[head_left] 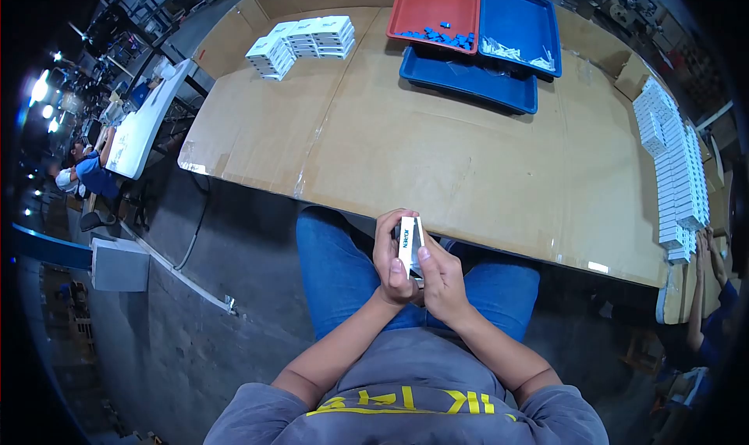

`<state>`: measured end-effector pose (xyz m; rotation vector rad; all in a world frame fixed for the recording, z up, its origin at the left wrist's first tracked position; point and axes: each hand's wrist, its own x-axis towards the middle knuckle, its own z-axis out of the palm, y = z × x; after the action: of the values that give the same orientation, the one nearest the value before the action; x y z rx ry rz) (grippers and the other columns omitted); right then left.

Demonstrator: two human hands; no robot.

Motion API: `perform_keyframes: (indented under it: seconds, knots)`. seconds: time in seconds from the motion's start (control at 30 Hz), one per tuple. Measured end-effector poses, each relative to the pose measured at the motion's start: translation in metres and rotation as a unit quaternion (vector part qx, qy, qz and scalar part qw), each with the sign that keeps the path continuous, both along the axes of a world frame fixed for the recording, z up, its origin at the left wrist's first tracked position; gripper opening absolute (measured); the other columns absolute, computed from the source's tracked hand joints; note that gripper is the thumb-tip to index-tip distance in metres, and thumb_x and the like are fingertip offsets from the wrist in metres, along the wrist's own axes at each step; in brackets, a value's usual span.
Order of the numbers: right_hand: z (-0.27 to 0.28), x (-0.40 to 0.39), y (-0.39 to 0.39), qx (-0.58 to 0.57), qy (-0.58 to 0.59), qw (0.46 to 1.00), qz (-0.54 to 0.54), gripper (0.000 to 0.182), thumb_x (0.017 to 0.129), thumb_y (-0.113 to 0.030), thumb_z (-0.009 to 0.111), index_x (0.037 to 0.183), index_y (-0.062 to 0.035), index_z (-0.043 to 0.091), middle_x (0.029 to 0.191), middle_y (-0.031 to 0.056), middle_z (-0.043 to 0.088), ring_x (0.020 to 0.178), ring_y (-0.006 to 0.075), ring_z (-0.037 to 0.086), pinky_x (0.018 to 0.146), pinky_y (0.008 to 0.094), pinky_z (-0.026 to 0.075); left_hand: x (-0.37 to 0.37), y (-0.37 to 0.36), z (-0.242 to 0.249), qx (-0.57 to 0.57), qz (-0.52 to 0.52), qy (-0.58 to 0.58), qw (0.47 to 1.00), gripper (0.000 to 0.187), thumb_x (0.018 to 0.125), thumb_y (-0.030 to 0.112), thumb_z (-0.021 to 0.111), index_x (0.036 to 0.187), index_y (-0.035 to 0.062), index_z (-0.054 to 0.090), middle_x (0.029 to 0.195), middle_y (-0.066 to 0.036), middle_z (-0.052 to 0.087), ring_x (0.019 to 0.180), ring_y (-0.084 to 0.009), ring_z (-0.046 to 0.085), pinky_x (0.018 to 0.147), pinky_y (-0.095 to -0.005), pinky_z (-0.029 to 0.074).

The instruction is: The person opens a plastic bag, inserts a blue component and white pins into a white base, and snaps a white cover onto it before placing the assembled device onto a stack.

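Just off the table's near edge, above my lap, both hands hold a small white block-shaped piece with dark lettering and a darker grey side. My left hand wraps around its left side, thumb on the front. My right hand closes on its right side, with the thumb pressed near the dark side. Palms and fingers hide the lower part of the piece.
A cardboard-covered table lies ahead. White stacks stand at back left, and more white stacks line the right edge, where another person's hand reaches. A red tray with blue parts adjoins a blue tray holding white parts; a lower blue tray sits in front.
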<state>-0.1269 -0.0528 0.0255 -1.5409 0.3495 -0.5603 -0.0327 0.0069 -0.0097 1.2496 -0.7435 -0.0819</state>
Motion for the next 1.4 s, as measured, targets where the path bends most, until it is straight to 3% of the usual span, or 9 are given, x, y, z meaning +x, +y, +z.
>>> perform_keyframes:
  seconds: [0.27, 0.37, 0.4, 0.5, 0.63, 0.8, 1.1, 1.3, 1.4]
  knots:
    - [0.000, 0.000, -0.022, 0.167, 0.034, 0.985, 0.017, 0.055, 0.116, -0.035, 0.043, 0.158, -0.0002, 0.045, 0.150, 0.0159, 0.058, 0.136, 0.0202, 0.054, 0.109, 0.0342, 0.048, 0.021, 0.001, 0.003, 0.108, -0.060, -0.153, 0.980, 0.116, 0.094, 0.082, 0.045, 0.162, -0.0100, 0.025, 0.141, -0.027, 0.047, 0.128, -0.0348, 0.055, 0.109, -0.0457, 0.044]
    - [0.004, -0.005, -0.034, 0.201, 0.104, 0.973, 0.044, 0.050, 0.116, -0.031, 0.044, 0.158, -0.0041, 0.047, 0.150, 0.0146, 0.057, 0.132, 0.0205, 0.057, 0.111, 0.0390, 0.048, 0.020, 0.007, 0.002, 0.136, -0.109, -0.034, 0.984, 0.116, 0.095, 0.083, 0.044, 0.164, -0.0081, 0.021, 0.146, -0.025, 0.046, 0.130, -0.0320, 0.054, 0.109, -0.0406, 0.045]
    - [-0.001, -0.005, -0.037, 0.177, 0.084, 0.979, 0.050, 0.052, 0.111, -0.030, 0.056, 0.156, -0.0055, 0.051, 0.155, 0.0174, 0.051, 0.134, 0.0271, 0.058, 0.114, 0.0441, 0.046, 0.018, 0.007, 0.003, 0.117, -0.127, 0.031, 0.984, 0.110, 0.098, 0.080, 0.041, 0.165, -0.0059, 0.020, 0.145, -0.023, 0.048, 0.130, -0.0304, 0.055, 0.109, -0.0398, 0.045]
    - [-0.001, -0.010, -0.041, -0.240, 0.059, 0.969, -0.015, 0.063, 0.099, -0.032, 0.072, 0.154, -0.0055, 0.054, 0.160, 0.0220, 0.044, 0.142, 0.0364, 0.052, 0.116, 0.0459, 0.044, 0.011, 0.007, 0.007, 0.056, -0.178, 0.226, 0.956, 0.093, 0.107, 0.071, 0.030, 0.167, 0.0007, 0.020, 0.143, -0.018, 0.053, 0.131, -0.0254, 0.056, 0.110, -0.0372, 0.046]
    - [-0.006, -0.009, -0.055, -0.360, -0.030, 0.931, 0.044, 0.077, 0.083, -0.037, 0.083, 0.151, -0.0103, 0.058, 0.163, 0.0260, 0.038, 0.149, 0.0451, 0.041, 0.121, 0.0546, 0.036, 0.008, 0.009, 0.022, 0.090, -0.281, 0.428, 0.854, 0.080, 0.110, 0.066, 0.023, 0.161, 0.0053, 0.034, 0.142, -0.016, 0.059, 0.129, -0.0256, 0.062, 0.106, -0.0395, 0.054]
    - [-0.009, -0.009, -0.072, -0.457, -0.070, 0.886, 0.017, 0.081, 0.078, -0.053, 0.085, 0.142, -0.0079, 0.064, 0.153, 0.0262, 0.052, 0.139, 0.0456, 0.054, 0.117, 0.0620, 0.040, -0.004, 0.007, 0.035, 0.089, -0.288, 0.498, 0.813, 0.072, 0.111, 0.064, 0.026, 0.151, 0.0074, 0.045, 0.137, -0.014, 0.062, 0.123, -0.0252, 0.066, 0.101, -0.0386, 0.057]
    - [-0.033, 0.001, -0.068, -0.416, -0.200, 0.887, -0.023, 0.075, 0.083, -0.053, 0.081, 0.131, 0.0034, 0.069, 0.137, 0.0322, 0.062, 0.121, 0.0470, 0.067, 0.103, 0.0570, 0.053, -0.008, 0.010, 0.033, 0.090, -0.285, 0.487, 0.821, 0.062, 0.112, 0.061, 0.032, 0.144, 0.0114, 0.050, 0.126, -0.009, 0.065, 0.114, -0.0204, 0.068, 0.093, -0.0363, 0.059]
    - [-0.042, -0.001, -0.054, -0.260, -0.131, 0.954, -0.066, 0.081, 0.092, -0.061, 0.071, 0.136, 0.0067, 0.066, 0.138, 0.0325, 0.062, 0.125, 0.0436, 0.066, 0.107, 0.0453, 0.052, -0.008, 0.011, 0.033, 0.095, -0.284, 0.525, 0.797, 0.076, 0.109, 0.068, 0.025, 0.154, 0.0094, 0.044, 0.141, -0.011, 0.059, 0.129, -0.0226, 0.060, 0.109, -0.0411, 0.049]
    - [-0.040, 0.002, -0.045, -0.008, -0.097, 0.992, -0.075, 0.084, 0.106, -0.065, 0.044, 0.146, 0.0073, 0.056, 0.151, 0.0287, 0.054, 0.138, 0.0383, 0.056, 0.117, 0.0402, 0.042, -0.011, 0.007, 0.009, 0.159, -0.248, 0.212, 0.932, 0.076, 0.112, 0.055, 0.035, 0.166, 0.0036, 0.021, 0.156, -0.014, 0.042, 0.147, -0.0241, 0.042, 0.124, -0.0421, 0.031]
